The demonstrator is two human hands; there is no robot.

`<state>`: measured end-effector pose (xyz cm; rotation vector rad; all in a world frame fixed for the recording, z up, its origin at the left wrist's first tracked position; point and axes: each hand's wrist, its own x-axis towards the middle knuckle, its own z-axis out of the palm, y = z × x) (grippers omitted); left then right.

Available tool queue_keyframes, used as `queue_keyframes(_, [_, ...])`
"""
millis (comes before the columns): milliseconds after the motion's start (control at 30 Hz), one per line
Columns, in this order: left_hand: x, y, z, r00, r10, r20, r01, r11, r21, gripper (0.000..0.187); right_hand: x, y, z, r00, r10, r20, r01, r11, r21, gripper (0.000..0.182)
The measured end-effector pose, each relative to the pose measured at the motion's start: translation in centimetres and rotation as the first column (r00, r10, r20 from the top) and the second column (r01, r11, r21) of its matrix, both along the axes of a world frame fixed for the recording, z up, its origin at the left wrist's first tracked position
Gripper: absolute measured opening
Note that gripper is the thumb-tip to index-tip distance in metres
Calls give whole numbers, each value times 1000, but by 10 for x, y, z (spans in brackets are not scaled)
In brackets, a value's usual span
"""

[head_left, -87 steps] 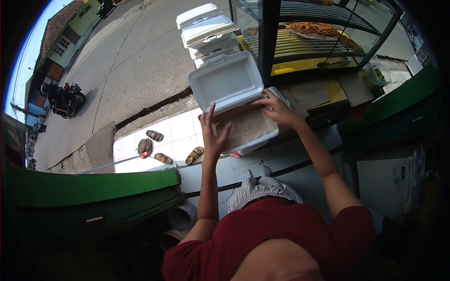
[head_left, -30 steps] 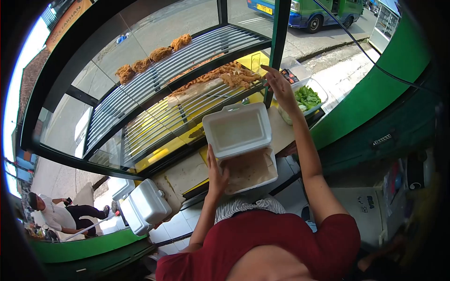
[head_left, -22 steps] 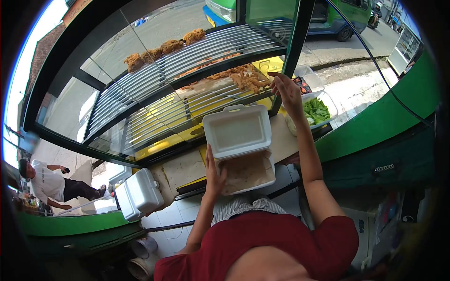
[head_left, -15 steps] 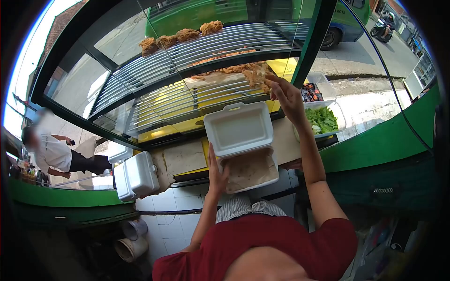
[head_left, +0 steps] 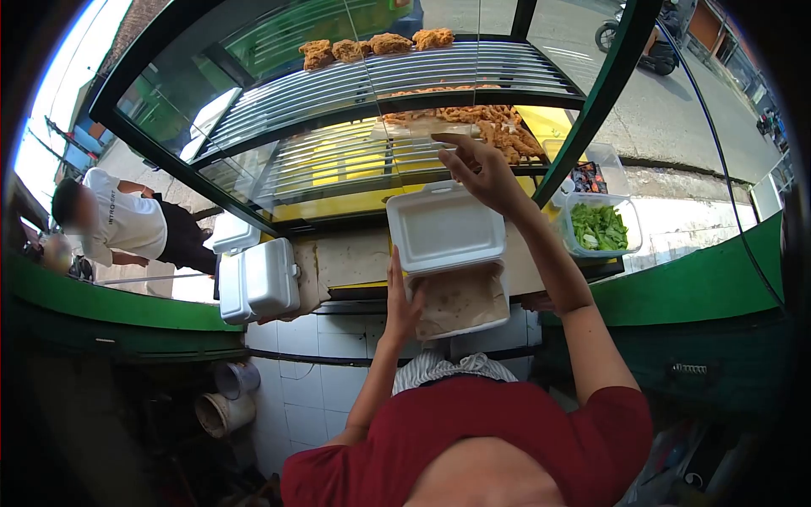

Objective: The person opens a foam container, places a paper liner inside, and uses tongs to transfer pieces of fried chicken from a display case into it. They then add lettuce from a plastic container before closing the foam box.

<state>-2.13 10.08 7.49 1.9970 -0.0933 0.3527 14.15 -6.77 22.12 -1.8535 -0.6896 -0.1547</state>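
A white foam takeaway box (head_left: 448,228) stands open in front of me, its lid tilted up toward the glass case. Brown paper (head_left: 460,300) lines its base. My left hand (head_left: 402,308) grips the box at its left side, the thumb over the inner edge. Above the lid, at the front of the display case, my right hand (head_left: 480,173) is raised with fingers bent and apart; I see nothing held in it. Just beyond it, fried pieces (head_left: 511,139) lie on the lower rack, beside a pale sheet (head_left: 414,128).
Several fried chunks (head_left: 390,44) sit on the upper rack (head_left: 338,80). Closed foam boxes (head_left: 269,279) are stacked at left. On the right stand a tub of green leaves (head_left: 600,226) and dark-red packets (head_left: 589,177). A person in a white shirt (head_left: 135,215) is outside at left.
My right hand has moved left, away from the fried pieces at the case's right side. My left hand stays on the box. The view has shifted, and the green vehicle has moved left.
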Motion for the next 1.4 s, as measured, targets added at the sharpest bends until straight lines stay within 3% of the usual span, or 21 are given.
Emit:
queue_keyframes(67, [0,5,2,1000,7,-12,-7,1000,-1,88,1,11,3,999,42,1,-42,998,-52,37])
queue_keyframes(333, [3,30,0,1000,5,20,-5,1000,-7,86,4,66,0,994,112,15,-112,994,3,43])
queue_keyframes(500, [-1,43,5,999,19,37,-19,1000,17,86,4,95,4,985,164,58,-158,983,-92,42])
queue_keyframes(600, [-4,50,0,1000,22,17,-21,1000,-17,86,2,100,11,997,77,-11,-78,980,-182,46])
queue_keyframes(700, [-7,53,-3,999,43,14,-43,999,-24,86,8,105,-9,988,150,24,-139,957,-256,43])
queue_keyframes(800, [-7,59,-5,998,53,21,-53,998,15,86,-4,103,-22,996,80,44,-73,989,-131,42])
queue_keyframes(833, [-7,61,-4,998,55,7,-55,998,5,86,-8,97,-24,997,-1,79,8,995,-97,36])
queue_keyframes(933, [-7,68,-3,998,57,-18,-57,998,-11,85,-12,64,-47,989,-3,151,-10,996,88,22])
queue_keyframes(1000, [-6,71,-7,999,51,-5,-51,999,-3,85,-19,36,-75,944,-41,327,17,997,74,13])
queue_keyframes(1100, [-4,72,-13,999,49,-14,-49,999,-22,84,-22,-9,-129,899,-57,434,92,994,-60,18])
queue_keyframes(1233, [-3,74,-16,999,40,-10,-40,999,-14,84,-6,-48,-177,950,-235,205,275,942,-191,17])
queue_keyframes(1333, [-3,73,-18,999,46,-6,-46,999,-25,84,20,-49,-186,899,-348,265,381,921,-82,19])
queue_keyframes(1367, [-3,73,-18,999,49,-10,-49,998,-31,84,28,-53,-187,900,-331,284,394,896,-203,34])
queue_keyframes(1400, [-4,72,-18,999,52,-16,-53,998,-37,84,37,-52,-192,857,-347,380,468,834,-293,36])
